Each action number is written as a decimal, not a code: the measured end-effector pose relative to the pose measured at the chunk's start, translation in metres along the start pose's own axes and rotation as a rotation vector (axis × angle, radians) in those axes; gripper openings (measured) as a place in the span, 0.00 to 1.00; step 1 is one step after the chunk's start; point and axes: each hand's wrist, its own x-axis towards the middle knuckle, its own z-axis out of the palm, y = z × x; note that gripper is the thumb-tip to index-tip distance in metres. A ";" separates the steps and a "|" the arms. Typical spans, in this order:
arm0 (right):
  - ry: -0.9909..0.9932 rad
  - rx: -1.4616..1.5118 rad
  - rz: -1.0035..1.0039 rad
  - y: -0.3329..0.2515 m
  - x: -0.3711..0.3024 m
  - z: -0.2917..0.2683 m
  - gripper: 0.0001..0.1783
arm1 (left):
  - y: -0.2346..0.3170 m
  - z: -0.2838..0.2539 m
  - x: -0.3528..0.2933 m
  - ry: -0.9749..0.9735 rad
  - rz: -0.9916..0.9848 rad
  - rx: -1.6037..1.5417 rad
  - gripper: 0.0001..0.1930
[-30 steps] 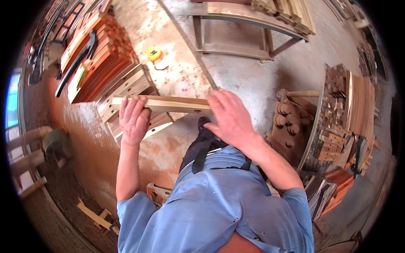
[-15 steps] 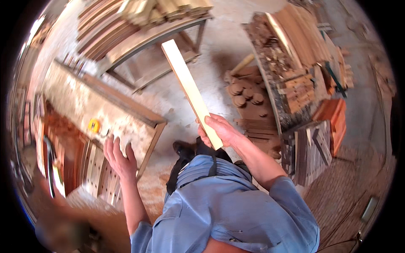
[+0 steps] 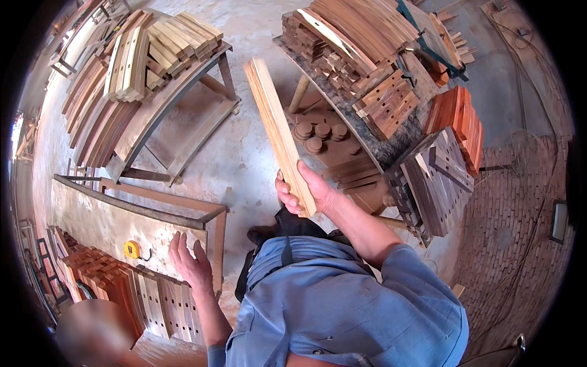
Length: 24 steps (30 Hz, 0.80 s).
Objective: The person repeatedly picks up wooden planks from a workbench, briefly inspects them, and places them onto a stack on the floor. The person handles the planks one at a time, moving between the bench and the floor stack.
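A long, square-cut pale wooden bar [image 3: 273, 119] slants up and away in front of my body. Near its lower end, my right hand [image 3: 313, 191] grips it, thumb on one side and fingers wrapped round the other. My left hand [image 3: 192, 264] hangs empty over the edge of a worn board-topped table [image 3: 85, 208], thumb held off from the fingers. To the left of that hand, a yellow tape measure [image 3: 131, 249] lies on the tabletop, with a dark strap or hook beside it.
Slotted wooden bars [image 3: 162, 300] and reddish blocks [image 3: 101, 269] stand along the left table's near side. A blurred person [image 3: 96, 333] is at lower left. Bars fill a far-left bench [image 3: 177, 85]; a right bench [image 3: 382, 156] holds stacked timber. Round wooden discs [image 3: 315, 137] lie below it.
My view has turned to the right, so the benches appear further left. The bar has rolled or tilted slightly and shows more of its grained side. My right hand keeps its grip.
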 end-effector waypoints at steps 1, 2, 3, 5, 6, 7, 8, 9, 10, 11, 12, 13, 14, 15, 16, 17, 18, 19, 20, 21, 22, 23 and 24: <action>0.014 -0.043 -0.032 -0.006 0.000 0.003 0.34 | 0.001 0.001 0.001 -0.006 -0.008 -0.009 0.18; 0.028 -0.085 -0.064 -0.012 0.000 0.007 0.34 | 0.000 0.001 0.001 -0.012 -0.017 -0.012 0.18; 0.068 -0.198 -0.132 -0.019 -0.001 0.013 0.32 | -0.001 0.002 -0.001 -0.018 -0.027 -0.016 0.18; 0.149 -0.427 -0.269 -0.038 -0.002 0.037 0.27 | -0.002 0.005 -0.005 -0.033 -0.060 -0.027 0.18; 0.230 -0.631 -0.347 -0.048 -0.001 0.041 0.24 | -0.003 0.006 -0.008 -0.034 -0.064 -0.027 0.19; 0.315 -0.834 -0.427 -0.058 0.000 0.044 0.21 | -0.003 0.007 -0.010 -0.034 -0.065 -0.029 0.19; 0.403 -1.037 -0.506 -0.065 0.000 0.050 0.18 | -0.004 0.009 -0.012 -0.035 -0.066 -0.030 0.19; 0.526 -1.227 -0.675 -0.068 0.002 0.059 0.18 | -0.004 0.010 -0.013 -0.041 -0.083 -0.022 0.19; 0.608 -1.361 -0.731 -0.072 0.002 0.063 0.20 | -0.005 0.011 -0.015 -0.041 -0.087 -0.025 0.19; 0.694 -1.495 -0.785 -0.077 0.001 0.066 0.21 | -0.006 0.011 -0.017 -0.041 -0.090 -0.028 0.19; 0.783 -1.627 -0.837 -0.081 0.001 0.070 0.23 | -0.007 0.012 -0.018 -0.041 -0.093 -0.032 0.19; 0.872 -1.652 -0.807 -0.080 -0.001 0.074 0.25 | -0.009 0.013 -0.019 -0.043 -0.098 -0.030 0.18; 0.916 -1.681 -0.795 -0.080 -0.001 0.073 0.26 | -0.011 0.014 -0.020 -0.042 -0.101 -0.029 0.18; 0.960 -1.709 -0.781 -0.080 -0.002 0.070 0.27 | -0.011 0.015 -0.020 -0.042 -0.104 -0.028 0.18; 1.000 -1.734 -0.760 -0.079 -0.001 0.065 0.28 | -0.013 0.014 -0.022 -0.043 -0.112 -0.021 0.18; 1.014 -1.722 -0.776 -0.078 -0.001 0.061 0.28 | -0.016 0.016 -0.023 -0.039 -0.108 -0.019 0.18; 1.028 -1.709 -0.792 -0.077 0.000 0.056 0.28 | -0.018 0.016 -0.024 -0.049 -0.113 -0.015 0.18; 1.037 -1.696 -0.815 -0.076 -0.001 0.052 0.28 | -0.018 0.015 -0.024 -0.051 -0.117 -0.009 0.18; 0.972 -1.635 -0.848 -0.075 -0.001 0.047 0.28 | -0.019 0.015 -0.025 -0.053 -0.121 -0.004 0.18; 0.907 -1.573 -0.879 -0.075 -0.003 0.043 0.28 | -0.021 0.014 -0.026 -0.048 -0.118 -0.002 0.18; 0.850 -1.517 -0.903 -0.077 -0.007 0.040 0.29 | -0.021 0.016 -0.027 -0.049 -0.116 -0.008 0.18; 0.714 -1.334 -0.859 -0.081 -0.011 0.039 0.28 | -0.022 0.018 -0.028 -0.051 -0.113 -0.015 0.18; 0.580 -1.150 -0.814 -0.085 -0.016 0.038 0.27 | -0.025 0.019 -0.029 -0.047 -0.097 -0.008 0.18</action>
